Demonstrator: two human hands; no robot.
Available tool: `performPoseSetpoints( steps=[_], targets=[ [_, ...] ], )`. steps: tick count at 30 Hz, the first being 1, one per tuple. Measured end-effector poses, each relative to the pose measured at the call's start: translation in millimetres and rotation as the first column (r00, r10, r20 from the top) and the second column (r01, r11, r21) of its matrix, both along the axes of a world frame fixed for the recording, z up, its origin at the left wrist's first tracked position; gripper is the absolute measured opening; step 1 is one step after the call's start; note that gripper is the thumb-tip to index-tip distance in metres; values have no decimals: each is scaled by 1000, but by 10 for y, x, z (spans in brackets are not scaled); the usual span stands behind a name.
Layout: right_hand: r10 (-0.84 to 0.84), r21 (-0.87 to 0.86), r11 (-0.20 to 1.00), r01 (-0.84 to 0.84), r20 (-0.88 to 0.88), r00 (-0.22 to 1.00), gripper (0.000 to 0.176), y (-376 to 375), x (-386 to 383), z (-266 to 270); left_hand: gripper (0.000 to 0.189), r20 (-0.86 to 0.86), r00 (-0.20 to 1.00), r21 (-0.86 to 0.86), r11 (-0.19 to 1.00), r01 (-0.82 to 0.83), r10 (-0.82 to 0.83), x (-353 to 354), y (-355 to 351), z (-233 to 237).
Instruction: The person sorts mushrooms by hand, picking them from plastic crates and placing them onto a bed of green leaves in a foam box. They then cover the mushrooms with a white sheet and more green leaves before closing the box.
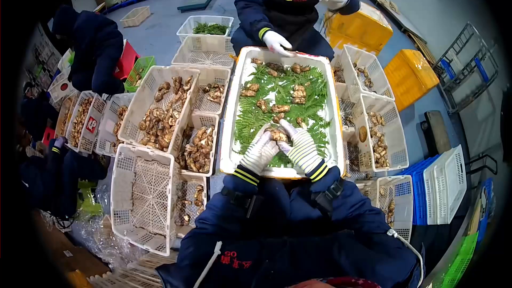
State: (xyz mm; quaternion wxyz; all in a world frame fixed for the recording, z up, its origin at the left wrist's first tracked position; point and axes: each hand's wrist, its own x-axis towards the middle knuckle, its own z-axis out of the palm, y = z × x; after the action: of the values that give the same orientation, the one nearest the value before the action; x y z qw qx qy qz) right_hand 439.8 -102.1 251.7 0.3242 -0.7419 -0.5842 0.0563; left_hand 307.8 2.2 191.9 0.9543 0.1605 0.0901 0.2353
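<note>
In front of me is a white foam box (229,138) lined with green fern leaves (317,128). Brown-and-white mushrooms (299,94) lie on the ferns, some of them in small groups. My left hand (259,152), in a white striped glove, grips a mushroom (278,135) over the near half of the box. My right hand (303,148), gloved alike, closes on the same mushroom from the other side. The fingers of both hands hide part of it.
Across the box sits a co-worker, one gloved hand (278,43) at its far rim. White plastic crates (144,197) surround the box, several holding mushrooms. One crate at the back holds ferns (209,29). Yellow boxes (410,78) and a hand cart (469,66) stand to the right.
</note>
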Motion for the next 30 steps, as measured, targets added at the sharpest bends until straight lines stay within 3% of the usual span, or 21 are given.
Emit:
performPoseSetpoints(
  steps=[2, 5, 6, 8, 9, 10, 12, 14, 16, 18, 21, 24, 26, 28, 29, 30],
  targets=[
    [-36, -87, 996, 26, -110, 993, 70, -36, -68, 68, 51, 91, 996, -8, 1000, 5, -5, 80, -26, -88],
    [19, -12, 1000, -21, -172, 985, 70, -24, -60, -119, 51, 135, 991, -19, 999, 31, -28, 106, 9, -241],
    [38, -114, 992, -55, -148, 988, 70, -27, -94, -36, 51, 128, 992, -100, 995, 13, 0, 139, 98, -547],
    [190, -18, 982, -190, 4, 982, 72, -31, -59, -115, 49, 10, 998, -189, 980, -55, 58, 30, 142, -492],
    [197, -41, 979, -198, -24, 980, 69, -48, 15, -44, 46, -25, 992, -215, 968, -130, 127, 42, 161, -535],
    [117, -32, 992, -118, -43, 992, 60, -34, 163, -128, 43, -62, 979, -236, 950, -204, 195, 47, 172, -518],
    [-116, -53, 992, 118, 37, 993, 49, 95, 661, -472, 37, -58, 989, -311, 939, -145, 134, 21, 178, -486],
    [-276, -225, 929, 294, 108, 955, 45, 164, 1091, -677, 34, -143, 986, -330, 935, -133, 90, 1, 201, -533],
    [-311, -444, 818, 365, 194, 931, 47, 242, 1239, -718, 35, -183, 980, -282, 951, -130, 79, 3, 220, -540],
    [-251, -615, 699, 366, 268, 930, 60, 312, 1360, -931, 40, -187, 977, -170, 976, -136, 104, -14, 213, -542],
    [-251, -567, 721, 397, 321, 913, 57, 296, 1373, -1017, 44, -89, 996, -245, 969, -29, 7, 33, 268, -645],
    [-404, -429, 840, 332, -85, 911, 58, 219, 1417, -1296, 46, -78, 996, -247, 969, 22, -43, -10, 281, -680],
    [-340, -289, 930, 227, -443, 830, 54, 162, 1328, -1248, 43, -108, 994, -273, 961, -37, 8, 20, 216, -472],
    [-200, -214, 976, 32, -834, 514, 46, 79, 1171, -940, 42, -104, 994, -265, 963, -42, 15, 41, 215, -524],
    [-78, -76, 997, 18, -943, 322, 40, 26, 1002, -748, 42, -88, 996, -259, 965, -36, 14, 40, 215, -525],
    [-33, -27, 999, 27, -975, 218, 41, 16, 933, -716, 42, -73, 997, -251, 967, -32, 14, 39, 223, -535]
  ],
)
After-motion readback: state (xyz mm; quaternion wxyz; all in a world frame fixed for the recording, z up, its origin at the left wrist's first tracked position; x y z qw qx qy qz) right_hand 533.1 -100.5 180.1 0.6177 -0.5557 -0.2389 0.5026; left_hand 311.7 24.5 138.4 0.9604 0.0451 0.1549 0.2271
